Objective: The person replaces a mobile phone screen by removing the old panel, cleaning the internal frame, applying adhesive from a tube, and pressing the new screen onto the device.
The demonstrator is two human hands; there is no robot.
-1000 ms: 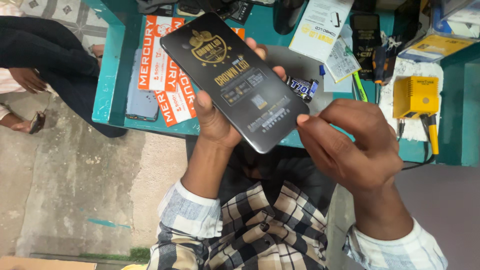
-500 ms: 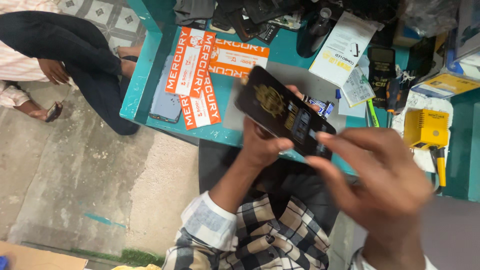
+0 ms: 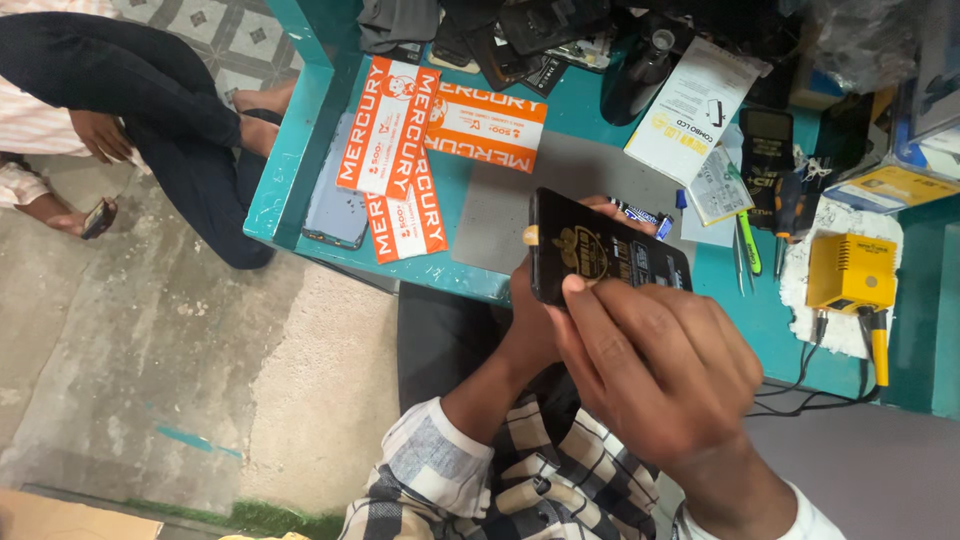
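Observation:
My left hand holds a flat black phone screen panel with gold print on it, gripping it from below and behind over the front edge of the teal table. My right hand covers the panel's lower right part, with the fingertips pressed on its near edge. A small blue tube lies on the grey mat just behind the panel.
Three orange packets and a bluish phone lie at the table's left. A yellow device with cables, a green pen, white leaflets and dark phone parts crowd the back and right. Another person sits on the floor at left.
The view has shifted. The panel has tilted flatter and my right hand has moved up onto its lower edge, covering more of it.

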